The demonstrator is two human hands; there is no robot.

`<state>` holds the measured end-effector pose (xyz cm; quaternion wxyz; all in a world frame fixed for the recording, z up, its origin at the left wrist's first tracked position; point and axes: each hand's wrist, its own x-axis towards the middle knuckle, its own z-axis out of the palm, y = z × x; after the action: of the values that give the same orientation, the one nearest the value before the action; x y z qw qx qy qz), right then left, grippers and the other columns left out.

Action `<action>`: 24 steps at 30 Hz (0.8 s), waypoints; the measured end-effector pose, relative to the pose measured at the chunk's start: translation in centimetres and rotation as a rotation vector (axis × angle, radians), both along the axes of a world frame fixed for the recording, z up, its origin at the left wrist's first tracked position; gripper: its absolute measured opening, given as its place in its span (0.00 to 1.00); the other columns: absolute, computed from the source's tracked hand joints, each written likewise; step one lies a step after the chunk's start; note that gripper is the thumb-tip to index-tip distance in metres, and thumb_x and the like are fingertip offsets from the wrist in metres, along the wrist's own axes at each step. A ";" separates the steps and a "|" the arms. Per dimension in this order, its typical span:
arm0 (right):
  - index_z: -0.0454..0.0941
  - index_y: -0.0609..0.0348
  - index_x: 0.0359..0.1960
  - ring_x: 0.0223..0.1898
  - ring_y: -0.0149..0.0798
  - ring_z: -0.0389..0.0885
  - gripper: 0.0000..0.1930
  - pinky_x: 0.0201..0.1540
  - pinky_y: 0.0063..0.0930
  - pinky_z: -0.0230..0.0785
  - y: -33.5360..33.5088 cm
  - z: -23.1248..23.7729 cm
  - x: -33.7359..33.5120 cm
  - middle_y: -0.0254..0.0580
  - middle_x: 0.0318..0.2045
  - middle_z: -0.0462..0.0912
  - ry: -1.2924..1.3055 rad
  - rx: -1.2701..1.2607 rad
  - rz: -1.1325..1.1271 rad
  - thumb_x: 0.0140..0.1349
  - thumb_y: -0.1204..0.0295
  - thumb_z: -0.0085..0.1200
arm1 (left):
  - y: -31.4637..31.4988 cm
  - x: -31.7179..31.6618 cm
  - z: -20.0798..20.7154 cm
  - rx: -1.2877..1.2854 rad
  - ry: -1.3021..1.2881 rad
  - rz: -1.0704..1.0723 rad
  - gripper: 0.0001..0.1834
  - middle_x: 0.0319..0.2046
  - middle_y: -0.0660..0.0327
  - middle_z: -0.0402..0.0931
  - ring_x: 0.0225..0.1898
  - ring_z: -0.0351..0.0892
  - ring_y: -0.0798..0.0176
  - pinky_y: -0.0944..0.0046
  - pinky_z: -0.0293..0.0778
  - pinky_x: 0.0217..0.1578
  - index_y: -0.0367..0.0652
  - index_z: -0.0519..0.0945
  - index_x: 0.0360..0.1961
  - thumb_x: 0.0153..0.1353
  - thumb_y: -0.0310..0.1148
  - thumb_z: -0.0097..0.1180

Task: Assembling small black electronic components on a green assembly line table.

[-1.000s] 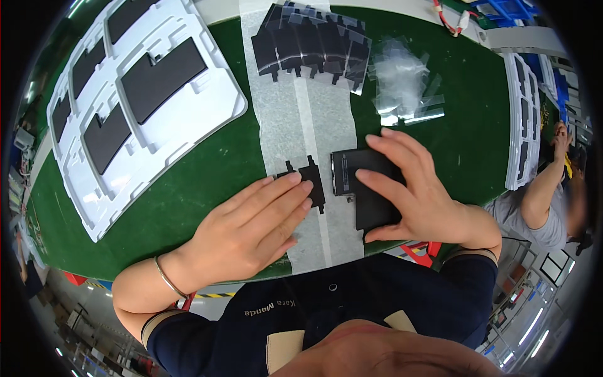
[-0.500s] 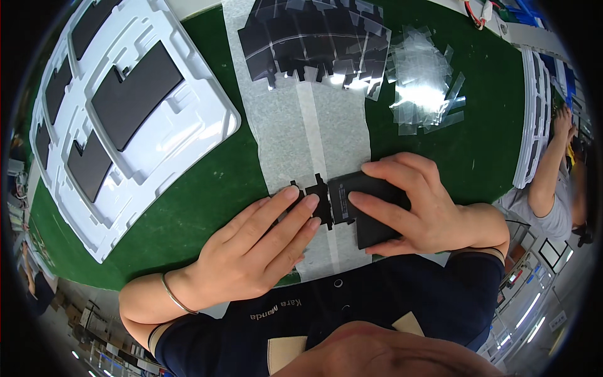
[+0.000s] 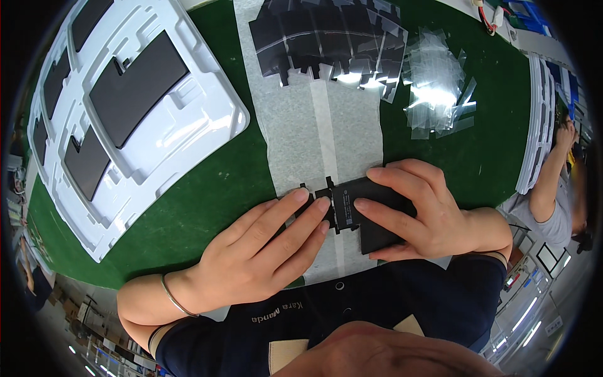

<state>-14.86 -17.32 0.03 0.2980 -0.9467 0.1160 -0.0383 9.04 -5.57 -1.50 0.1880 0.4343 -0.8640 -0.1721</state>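
A flat, black, notched rectangular block (image 3: 372,191) lies on a pale grey paper strip (image 3: 289,138), its left edge against a thin black tabbed piece (image 3: 327,191); whether they overlap is unclear. The right hand (image 3: 427,213) grasps the block between thumb and fingers; the left hand (image 3: 260,245), unclenched, rests extended fingertips on the tabbed piece. Beyond sit black pieces on clear film (image 3: 333,41), a pile of transparent plastic strips (image 3: 436,94) and, leftward on the green tabletop (image 3: 188,179), a white moulded plastic tray (image 3: 179,141) holding black blocks.
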 end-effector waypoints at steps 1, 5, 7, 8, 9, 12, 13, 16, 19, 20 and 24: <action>0.75 0.58 0.46 0.48 0.52 0.65 0.31 0.47 0.40 0.65 -0.1 0.0 0.0 0.55 0.50 0.68 0.014 -0.020 0.022 0.42 0.51 0.60 | 0.0 0.0 0.0 -0.001 0.000 0.000 0.17 0.50 0.52 0.71 0.50 0.70 0.48 0.58 0.74 0.41 0.40 0.78 0.39 0.46 0.34 0.55; 0.75 0.58 0.46 0.48 0.52 0.65 0.31 0.47 0.39 0.65 -0.1 0.0 0.0 0.55 0.50 0.68 0.009 -0.015 0.021 0.42 0.51 0.60 | 0.0 0.0 0.0 -0.004 -0.003 0.000 0.16 0.50 0.52 0.71 0.50 0.70 0.48 0.58 0.74 0.41 0.40 0.78 0.39 0.46 0.34 0.55; 0.75 0.58 0.46 0.48 0.52 0.65 0.31 0.47 0.39 0.65 -0.1 0.0 0.0 0.55 0.50 0.68 0.010 -0.011 0.019 0.42 0.51 0.60 | 0.0 0.0 0.0 -0.008 -0.004 -0.001 0.16 0.50 0.52 0.71 0.50 0.70 0.48 0.58 0.74 0.41 0.40 0.78 0.38 0.46 0.34 0.55; 0.75 0.58 0.46 0.48 0.52 0.65 0.31 0.47 0.39 0.65 -0.1 0.0 -0.1 0.55 0.50 0.68 0.010 -0.011 0.018 0.42 0.51 0.60 | 0.0 0.0 0.0 -0.009 -0.003 0.001 0.16 0.50 0.52 0.71 0.50 0.70 0.48 0.58 0.74 0.41 0.40 0.79 0.38 0.46 0.33 0.55; 0.75 0.58 0.46 0.48 0.52 0.65 0.31 0.47 0.39 0.65 -0.1 0.0 -0.1 0.55 0.50 0.68 0.011 -0.011 0.017 0.42 0.51 0.60 | 0.0 -0.1 -0.1 -0.009 -0.001 0.003 0.16 0.50 0.52 0.71 0.50 0.70 0.48 0.58 0.74 0.41 0.40 0.79 0.38 0.46 0.33 0.55; 0.75 0.58 0.46 0.48 0.52 0.65 0.31 0.47 0.40 0.65 -0.1 0.0 -0.1 0.55 0.50 0.68 0.005 -0.007 0.014 0.42 0.51 0.60 | 0.0 -0.1 -0.1 -0.012 0.000 0.007 0.16 0.49 0.52 0.71 0.50 0.70 0.48 0.58 0.74 0.41 0.40 0.79 0.38 0.46 0.33 0.56; 0.75 0.58 0.46 0.48 0.52 0.65 0.31 0.47 0.40 0.65 -0.1 -0.1 -0.1 0.55 0.50 0.68 0.002 -0.005 0.014 0.42 0.51 0.60 | 0.0 -0.1 0.0 -0.013 0.000 0.009 0.16 0.49 0.52 0.71 0.50 0.70 0.48 0.58 0.74 0.41 0.40 0.79 0.37 0.46 0.33 0.56; 0.75 0.58 0.46 0.48 0.52 0.65 0.31 0.47 0.40 0.65 -0.1 -0.1 -0.1 0.55 0.50 0.68 0.002 -0.011 0.020 0.41 0.51 0.61 | 0.0 -0.1 -0.1 -0.016 0.000 0.005 0.16 0.49 0.52 0.71 0.50 0.70 0.48 0.58 0.74 0.41 0.40 0.79 0.37 0.46 0.34 0.56; 0.75 0.58 0.46 0.48 0.52 0.65 0.31 0.47 0.40 0.65 -0.1 -0.1 -0.1 0.55 0.50 0.68 0.003 -0.012 0.017 0.42 0.51 0.60 | 0.0 -0.1 -0.1 -0.028 -0.009 0.004 0.15 0.49 0.52 0.71 0.50 0.70 0.48 0.59 0.74 0.41 0.40 0.79 0.37 0.46 0.33 0.55; 0.75 0.58 0.46 0.48 0.52 0.65 0.31 0.47 0.40 0.65 -0.1 -0.1 -0.1 0.55 0.50 0.68 0.002 -0.011 0.016 0.42 0.51 0.60 | 0.0 -0.1 -0.1 -0.023 -0.007 0.003 0.15 0.49 0.52 0.71 0.50 0.70 0.48 0.59 0.74 0.41 0.40 0.79 0.38 0.47 0.33 0.55; 0.75 0.59 0.46 0.48 0.52 0.65 0.31 0.47 0.40 0.65 0.0 -0.1 -0.1 0.55 0.50 0.68 0.005 -0.014 0.022 0.42 0.51 0.60 | 0.1 -0.1 -0.1 -0.017 -0.003 0.003 0.15 0.49 0.52 0.71 0.50 0.70 0.48 0.59 0.74 0.41 0.40 0.79 0.38 0.47 0.33 0.55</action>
<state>-14.93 -17.34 -0.04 0.2912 -0.9501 0.1063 -0.0333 8.96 -5.50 -1.60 0.1909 0.4344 -0.8649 -0.1637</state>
